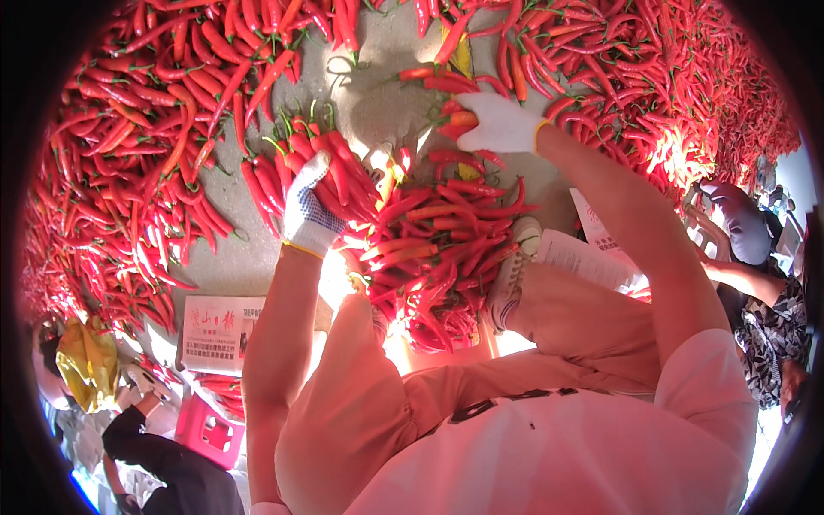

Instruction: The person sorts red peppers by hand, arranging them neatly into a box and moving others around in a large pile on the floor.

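My left hand, in a white knit work glove with blue dots, is closed around a bunch of red chili peppers, their green stems pointing away from me. Further right and farther out, my right hand, in a white glove with a yellow cuff, grips a few red and orange chili peppers; its fingertips are partly hidden. Between my feet lies a heap of red chili peppers. Several loose peppers rest on the concrete floor beside both hands.
Large piles of chili peppers spread at left and right. A newspaper and a pink plastic stool are at lower left. Printed sheets lie by my shoe. Other people sit at both sides.
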`<state>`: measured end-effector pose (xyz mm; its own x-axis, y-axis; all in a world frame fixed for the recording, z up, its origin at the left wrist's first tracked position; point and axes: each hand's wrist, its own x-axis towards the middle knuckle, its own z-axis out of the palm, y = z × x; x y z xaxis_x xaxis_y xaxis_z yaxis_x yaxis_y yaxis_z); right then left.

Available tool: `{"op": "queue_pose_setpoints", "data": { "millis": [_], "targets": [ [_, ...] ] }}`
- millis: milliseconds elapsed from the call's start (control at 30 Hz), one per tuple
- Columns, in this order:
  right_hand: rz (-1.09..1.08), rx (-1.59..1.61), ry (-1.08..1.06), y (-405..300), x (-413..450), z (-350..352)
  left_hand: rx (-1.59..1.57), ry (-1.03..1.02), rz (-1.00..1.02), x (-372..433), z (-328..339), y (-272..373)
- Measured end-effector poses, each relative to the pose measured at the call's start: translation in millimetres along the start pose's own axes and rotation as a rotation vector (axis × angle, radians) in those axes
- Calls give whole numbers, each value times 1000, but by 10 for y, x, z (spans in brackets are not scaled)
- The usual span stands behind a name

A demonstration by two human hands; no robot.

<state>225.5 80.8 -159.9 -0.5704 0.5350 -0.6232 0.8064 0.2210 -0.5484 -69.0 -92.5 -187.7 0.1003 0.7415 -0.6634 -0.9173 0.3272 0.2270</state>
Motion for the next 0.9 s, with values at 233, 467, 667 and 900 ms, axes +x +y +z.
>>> {"op": "queue_pose_setpoints", "data": {
  "millis": [233, 467, 667, 900],
  "targets": [
    [-102, -89, -180, -134, 26, 212, 45, -154, -13, 159, 35, 53],
    [-150, -115, 4, -26, 12, 138, 18, -11, -73, 265, 94, 52],
    [-60, -75, 82, -61, -30, 343, 51, -62, -91, 183, -22, 41],
    [-186, -279, 28, -174, -212, 717, 105, -90, -45, 150, -70, 28]
  ]
}}
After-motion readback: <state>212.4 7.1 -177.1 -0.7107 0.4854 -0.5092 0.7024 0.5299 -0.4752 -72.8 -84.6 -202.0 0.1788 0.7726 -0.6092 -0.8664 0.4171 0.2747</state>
